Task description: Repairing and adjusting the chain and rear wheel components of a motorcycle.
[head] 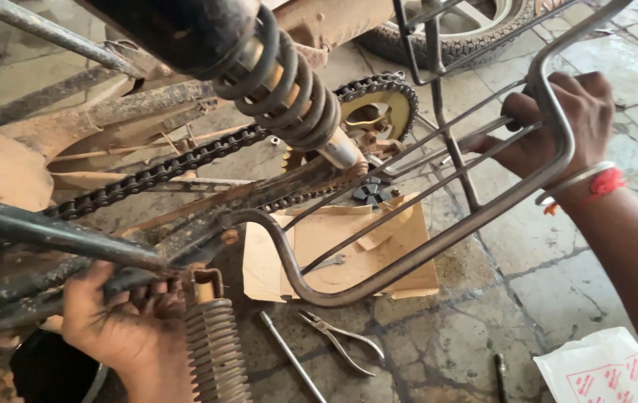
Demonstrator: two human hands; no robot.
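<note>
Two hands on work. Right hand point(557, 123) wrapped tight round guard point(438, 242) top bar; guard right of chain point(155, 173). Left hand point(121, 321) curled under frame point(50, 235), below chain. Guard likely stiff, light, awkward; best gripped at bends.
</note>
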